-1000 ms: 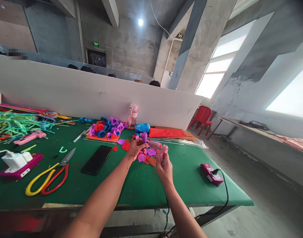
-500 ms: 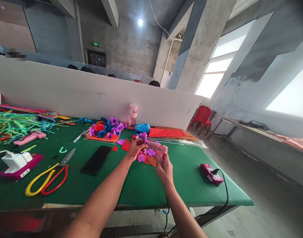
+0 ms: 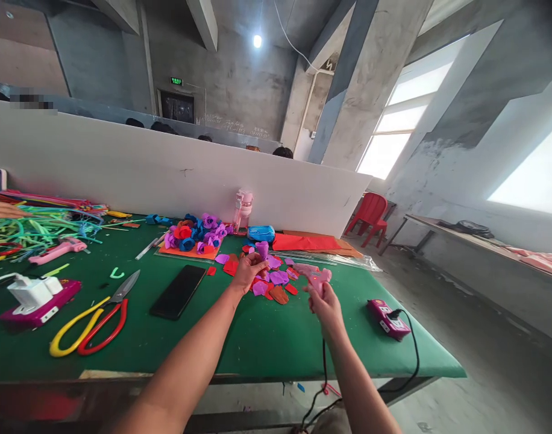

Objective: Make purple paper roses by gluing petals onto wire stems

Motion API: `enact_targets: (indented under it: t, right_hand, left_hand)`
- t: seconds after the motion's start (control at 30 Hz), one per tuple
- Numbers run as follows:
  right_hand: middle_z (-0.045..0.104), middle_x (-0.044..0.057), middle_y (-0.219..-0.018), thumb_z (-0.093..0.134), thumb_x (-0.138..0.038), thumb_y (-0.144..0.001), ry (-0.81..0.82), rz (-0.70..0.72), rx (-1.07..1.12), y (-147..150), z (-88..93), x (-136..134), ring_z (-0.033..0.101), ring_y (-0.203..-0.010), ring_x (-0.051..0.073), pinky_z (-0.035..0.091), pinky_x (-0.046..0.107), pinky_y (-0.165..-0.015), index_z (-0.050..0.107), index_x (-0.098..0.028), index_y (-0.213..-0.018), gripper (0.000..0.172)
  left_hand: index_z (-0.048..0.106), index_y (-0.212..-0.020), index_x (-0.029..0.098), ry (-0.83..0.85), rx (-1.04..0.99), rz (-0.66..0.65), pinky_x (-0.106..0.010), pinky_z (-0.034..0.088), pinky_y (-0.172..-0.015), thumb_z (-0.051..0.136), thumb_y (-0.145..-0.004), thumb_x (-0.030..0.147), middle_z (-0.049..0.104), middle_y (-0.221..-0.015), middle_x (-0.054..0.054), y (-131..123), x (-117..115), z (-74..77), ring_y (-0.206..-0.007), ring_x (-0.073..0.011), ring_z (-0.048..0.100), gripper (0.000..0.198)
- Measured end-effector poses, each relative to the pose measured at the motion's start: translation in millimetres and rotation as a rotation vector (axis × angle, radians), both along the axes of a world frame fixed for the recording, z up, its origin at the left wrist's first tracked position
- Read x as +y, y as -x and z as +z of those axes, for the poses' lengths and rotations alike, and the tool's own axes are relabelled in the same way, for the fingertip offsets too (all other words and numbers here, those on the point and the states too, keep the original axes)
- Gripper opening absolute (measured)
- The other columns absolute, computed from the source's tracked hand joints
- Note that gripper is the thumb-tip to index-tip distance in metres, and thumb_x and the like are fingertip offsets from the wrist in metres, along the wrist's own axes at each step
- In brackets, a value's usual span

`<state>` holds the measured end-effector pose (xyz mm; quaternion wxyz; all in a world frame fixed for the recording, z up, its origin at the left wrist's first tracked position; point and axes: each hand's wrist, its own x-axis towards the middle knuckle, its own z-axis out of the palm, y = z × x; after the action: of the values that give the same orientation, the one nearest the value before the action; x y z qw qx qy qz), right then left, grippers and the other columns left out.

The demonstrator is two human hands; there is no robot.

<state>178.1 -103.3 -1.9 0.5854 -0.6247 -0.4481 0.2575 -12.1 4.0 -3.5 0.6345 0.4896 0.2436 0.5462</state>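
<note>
My left hand (image 3: 249,271) is closed, pinching a small purple paper flower (image 3: 261,248) that points upward. In my right hand (image 3: 325,302) is a pink glue gun (image 3: 313,275), its nozzle pointing left, a gap away from the flower. Loose purple, red and brown petals (image 3: 278,278) lie on the green table between and under my hands. Finished-looking purple, blue and red paper flowers (image 3: 194,232) are heaped on an orange sheet to the left, beyond a black phone (image 3: 178,292).
Scissors (image 3: 95,319), a purple power strip (image 3: 45,304), another pink glue gun (image 3: 59,250) and green pipe cleaners (image 3: 45,226) are at left, where another person's hand (image 3: 5,210) reaches in. A pink bottle (image 3: 243,211) stands behind; a corded power block (image 3: 388,319) sits right.
My right hand has moved right with the glue gun, away from the purple flower. My left hand has stayed nearly in place. Another person's hand has appeared at the far left.
</note>
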Motion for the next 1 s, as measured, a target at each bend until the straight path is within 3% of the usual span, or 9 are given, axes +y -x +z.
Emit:
enact_targets:
  t: [0.13, 0.27, 0.43, 0.5, 0.63, 0.77, 0.83, 0.9, 1.0]
  right_hand:
    - [0.065, 0.001, -0.073, 0.07, -0.034, -0.059, 0.221, -0.04, 0.343, -48.7, -13.3, 2.3, 0.044, -0.038, 0.005, 0.04, 0.018, -0.034, 0.055, -0.017, -0.081, 0.031]
    - [0.061, 0.002, -0.061, 0.069, -0.025, -0.062, 0.339, -0.045, 0.352, -72.5, -22.9, 1.1, 0.045, -0.039, 0.005, 0.047, 0.018, -0.038, 0.057, -0.015, -0.071, 0.018]
    - [0.06, 0.001, -0.058, 0.067, -0.028, -0.065, 0.318, -0.058, 0.296, -73.5, -26.8, 3.5, 0.05, -0.042, 0.008, 0.052, 0.024, -0.045, 0.056, -0.016, -0.069, 0.017]
    - [0.06, 0.001, -0.058, 0.064, -0.032, -0.068, 0.337, -0.116, 0.104, -75.1, -28.0, 5.0, 0.054, -0.046, 0.012, 0.051, 0.026, -0.049, 0.056, -0.017, -0.07, 0.017]
    - [0.065, 0.008, -0.071, 0.055, -0.042, -0.075, 0.45, -0.226, -0.595, -83.4, -27.7, 2.1, 0.064, -0.071, 0.024, 0.046, 0.031, -0.059, 0.059, -0.018, -0.072, 0.025]
    - [0.065, 0.014, -0.086, 0.048, -0.05, -0.08, 0.549, -0.279, -0.864, -82.3, -16.5, -11.1, 0.062, -0.08, 0.027, 0.042, 0.033, -0.061, 0.063, -0.018, -0.076, 0.035]
    - [0.065, 0.013, -0.088, 0.045, -0.051, -0.081, 0.465, -0.385, -0.861, -70.2, -7.5, -12.9, 0.06, -0.077, 0.026, 0.04, 0.032, -0.059, 0.063, -0.019, -0.076, 0.037]
    - [0.065, 0.01, -0.085, 0.041, -0.051, -0.084, 0.253, -0.416, -0.776, -47.4, 0.1, -4.6, 0.058, -0.072, 0.022, 0.038, 0.029, -0.058, 0.063, -0.02, -0.077, 0.039]
    - [0.063, 0.004, -0.068, 0.039, -0.048, -0.085, -0.043, -0.124, -0.542, 1.1, 2.3, 26.9, 0.055, -0.062, 0.017, 0.039, 0.026, -0.057, 0.061, -0.017, -0.074, 0.039]
  left_hand:
    - [0.055, -0.075, 0.015, -0.008, -0.015, -0.013, -0.023, 0.043, -0.047, 0.075, -0.062, 0.033, 0.064, -0.061, 0.0, -0.9, 0.6, -0.8, -0.044, -0.0085, 0.054, 0.03]
    - [0.055, -0.074, 0.015, -0.002, -0.009, -0.017, -0.023, 0.044, -0.047, 0.075, -0.061, 0.034, 0.064, -0.061, 0.0, -1.5, -0.7, 0.3, -0.044, -0.0084, 0.054, 0.031]
    - [0.056, -0.074, 0.014, 0.014, -0.006, -0.007, -0.023, 0.044, -0.046, 0.077, -0.06, 0.034, 0.063, -0.06, 0.0, -1.2, -2.4, 2.7, -0.043, -0.008, 0.053, 0.032]
    - [0.056, -0.074, 0.014, 0.016, -0.011, -0.007, -0.023, 0.044, -0.046, 0.077, -0.06, 0.034, 0.063, -0.059, 0.0, -1.2, -2.8, 3.5, -0.043, -0.0083, 0.053, 0.032]
    - [0.057, -0.071, 0.014, 0.006, -0.017, -0.009, -0.024, 0.044, -0.046, 0.077, -0.06, 0.034, 0.064, -0.06, -0.001, -1.0, -2.5, 3.4, -0.043, -0.0082, 0.052, 0.031]
    - [0.058, -0.071, 0.014, 0.002, -0.025, 0.002, -0.023, 0.044, -0.047, 0.076, -0.061, 0.034, 0.064, -0.061, -0.001, 0.0, -1.4, 2.6, -0.045, -0.0082, 0.053, 0.028]
    - [0.059, -0.071, 0.014, 0.011, -0.031, 0.012, -0.023, 0.044, -0.048, 0.076, -0.061, 0.034, 0.064, -0.061, -0.001, 0.0, -0.9, 2.3, -0.046, -0.0082, 0.053, 0.028]
    - [0.06, -0.072, 0.014, 0.019, -0.029, 0.017, -0.023, 0.045, -0.049, 0.077, -0.06, 0.033, 0.065, -0.063, -0.002, -0.8, -0.4, 1.7, -0.048, -0.0086, 0.053, 0.029]
    - [0.062, -0.072, 0.014, 0.007, -0.002, 0.035, -0.024, 0.046, -0.052, 0.076, -0.062, 0.034, 0.065, -0.065, -0.002, -2.3, 0.6, 0.1, -0.049, -0.0091, 0.054, 0.027]
